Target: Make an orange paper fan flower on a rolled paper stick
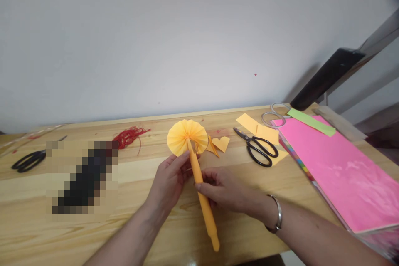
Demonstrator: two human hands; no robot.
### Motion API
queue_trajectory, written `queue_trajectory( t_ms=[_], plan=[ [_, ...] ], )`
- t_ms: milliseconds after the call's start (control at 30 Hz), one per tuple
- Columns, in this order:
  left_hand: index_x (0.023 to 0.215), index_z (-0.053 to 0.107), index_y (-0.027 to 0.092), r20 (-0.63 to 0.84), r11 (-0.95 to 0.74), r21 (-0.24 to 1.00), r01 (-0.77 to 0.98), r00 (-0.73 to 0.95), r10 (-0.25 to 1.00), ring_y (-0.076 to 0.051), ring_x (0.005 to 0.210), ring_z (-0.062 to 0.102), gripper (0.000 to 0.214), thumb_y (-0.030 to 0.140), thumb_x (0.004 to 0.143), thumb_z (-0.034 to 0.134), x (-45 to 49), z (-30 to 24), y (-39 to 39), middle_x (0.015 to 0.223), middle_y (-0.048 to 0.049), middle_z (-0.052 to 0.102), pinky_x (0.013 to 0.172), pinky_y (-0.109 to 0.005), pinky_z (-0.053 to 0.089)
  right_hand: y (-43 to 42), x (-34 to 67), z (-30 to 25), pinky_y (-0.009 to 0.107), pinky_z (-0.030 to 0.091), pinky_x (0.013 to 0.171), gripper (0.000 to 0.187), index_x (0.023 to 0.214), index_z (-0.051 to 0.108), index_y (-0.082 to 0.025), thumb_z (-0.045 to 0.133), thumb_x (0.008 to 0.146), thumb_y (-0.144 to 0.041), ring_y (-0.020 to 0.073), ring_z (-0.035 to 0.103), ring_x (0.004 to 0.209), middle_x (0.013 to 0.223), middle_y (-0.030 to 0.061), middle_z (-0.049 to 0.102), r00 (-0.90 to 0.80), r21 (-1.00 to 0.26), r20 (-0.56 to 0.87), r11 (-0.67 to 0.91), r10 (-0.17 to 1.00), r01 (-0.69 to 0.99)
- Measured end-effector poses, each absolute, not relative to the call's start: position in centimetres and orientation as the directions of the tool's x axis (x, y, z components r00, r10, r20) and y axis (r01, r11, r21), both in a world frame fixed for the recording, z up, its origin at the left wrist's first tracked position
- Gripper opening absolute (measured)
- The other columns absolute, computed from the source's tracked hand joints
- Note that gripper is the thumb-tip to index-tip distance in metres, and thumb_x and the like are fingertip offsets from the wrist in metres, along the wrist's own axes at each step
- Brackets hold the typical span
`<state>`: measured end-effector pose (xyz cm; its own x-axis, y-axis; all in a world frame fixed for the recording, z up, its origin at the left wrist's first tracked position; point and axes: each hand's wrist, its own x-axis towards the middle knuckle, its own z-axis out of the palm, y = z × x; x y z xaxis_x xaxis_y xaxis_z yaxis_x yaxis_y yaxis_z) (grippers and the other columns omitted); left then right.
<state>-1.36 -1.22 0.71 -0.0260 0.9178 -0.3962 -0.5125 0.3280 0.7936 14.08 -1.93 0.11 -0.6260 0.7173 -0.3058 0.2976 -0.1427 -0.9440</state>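
Observation:
A pleated yellow-orange paper fan (177, 136), spread into a nearly full round, sits at the top of a rolled orange paper tube (205, 205) that serves as its handle. My left hand (170, 181) pinches the upper end of the tube, just below the pleats. Lower down, my right hand (220, 187) is closed around the tube's middle, thumb on top; a silver bracelet circles that wrist. The tube slants toward me, its narrower end lowest. Some fingers of both hands are hidden behind the tube.
Black-handled scissors (263, 149) lie right of the fan, beside orange paper scraps (222, 144). Farther right are pink paper sheets (336, 170) and a green strip (311, 122). Red string (129, 137), a second pair of scissors (29, 161) and a blurred-out dark object (85, 178) lie left.

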Motion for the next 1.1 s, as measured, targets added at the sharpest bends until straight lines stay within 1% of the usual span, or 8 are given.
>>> queue_trajectory(
  t_ms=[167, 400, 600, 733, 833, 1000, 1100],
  plan=[
    [0.085, 0.067, 0.01, -0.371, 0.285, 0.789, -0.544, -0.052, 0.927, -0.014, 0.067, 0.063, 0.021, 0.026, 0.071, 0.068, -1.4, 0.8, -1.1, 0.077, -0.0079, 0.071, 0.061, -0.024, 0.049, -1.9, 14.1, 0.3, 0.018, 0.031, 0.045, 0.018, 0.075, 0.049, -0.015, 0.046, 0.085, -0.03, 0.0083, 0.044, 0.056, 0.064, -0.0012, 0.048, -0.617, -0.94, -0.318, -0.151, 0.72, 0.307],
    [0.088, 0.067, 0.012, -0.338, 0.249, 0.79, -0.561, -0.059, 0.939, -0.017, 0.071, 0.066, 0.02, 0.024, 0.072, 0.067, -1.4, 0.8, -1.1, 0.078, -0.0073, 0.071, 0.061, -0.024, 0.051, -1.9, 14.0, 0.6, 0.018, 0.03, 0.046, 0.019, 0.073, 0.049, -0.015, 0.048, 0.085, -0.031, 0.0075, 0.041, 0.056, 0.064, -0.002, 0.045, -0.607, -0.931, -0.323, -0.128, 0.726, 0.342],
    [0.088, 0.067, 0.011, -0.412, 0.329, 0.77, -0.546, -0.031, 0.911, -0.02, 0.074, 0.067, 0.019, 0.023, 0.073, 0.067, -1.4, 0.9, -1.2, 0.079, -0.0102, 0.071, 0.064, -0.027, 0.054, -2.0, 14.0, 0.4, 0.018, 0.03, 0.047, 0.019, 0.074, 0.05, -0.015, 0.048, 0.084, -0.031, 0.0074, 0.04, 0.056, 0.064, -0.0024, 0.045, -0.613, -0.93, -0.323, -0.122, 0.721, 0.347],
    [0.083, 0.069, 0.011, -0.452, 0.336, 0.743, -0.579, -0.063, 0.89, -0.019, 0.069, 0.068, 0.014, 0.017, 0.07, 0.068, -1.3, 1.0, -0.9, 0.078, -0.0069, 0.07, 0.059, -0.024, 0.055, -2.1, 14.0, 0.5, 0.018, 0.029, 0.047, 0.019, 0.073, 0.049, -0.016, 0.049, 0.084, -0.031, 0.0066, 0.037, 0.055, 0.064, -0.0033, 0.045, -0.63, -0.928, -0.307, -0.078, 0.714, 0.364],
    [0.077, 0.069, 0.011, -0.452, 0.314, 0.729, -0.608, -0.084, 0.888, -0.018, 0.068, 0.068, 0.009, 0.013, 0.069, 0.068, -1.4, 0.9, -0.7, 0.074, -0.005, 0.069, 0.057, -0.022, 0.055, -2.1, 14.1, 0.7, 0.017, 0.028, 0.046, 0.018, 0.072, 0.048, -0.016, 0.048, 0.084, -0.03, 0.006, 0.038, 0.053, 0.063, -0.0033, 0.045, -0.653, -0.926, -0.305, -0.056, 0.693, 0.372],
    [0.073, 0.069, 0.01, -0.4, 0.246, 0.74, -0.626, -0.117, 0.909, -0.014, 0.064, 0.066, 0.004, 0.011, 0.069, 0.068, -1.6, 0.9, -0.6, 0.07, -0.0039, 0.068, 0.067, -0.025, 0.057, -2.0, 14.3, 1.0, 0.016, 0.028, 0.044, 0.016, 0.07, 0.047, -0.016, 0.048, 0.083, -0.026, 0.0062, 0.04, 0.052, 0.062, -0.0032, 0.046, -0.68, -0.923, -0.299, -0.022, 0.67, 0.385],
    [0.073, 0.069, 0.01, -0.396, 0.24, 0.745, -0.623, -0.123, 0.91, -0.014, 0.064, 0.065, 0.005, 0.012, 0.068, 0.069, -1.6, 0.8, -0.6, 0.071, -0.004, 0.069, 0.069, -0.027, 0.057, -2.0, 14.3, 1.2, 0.016, 0.031, 0.044, 0.014, 0.071, 0.046, -0.016, 0.048, 0.082, -0.025, 0.0063, 0.043, 0.052, 0.063, -0.0033, 0.047, -0.686, -0.922, -0.313, -0.037, 0.656, 0.385]
  ],
)
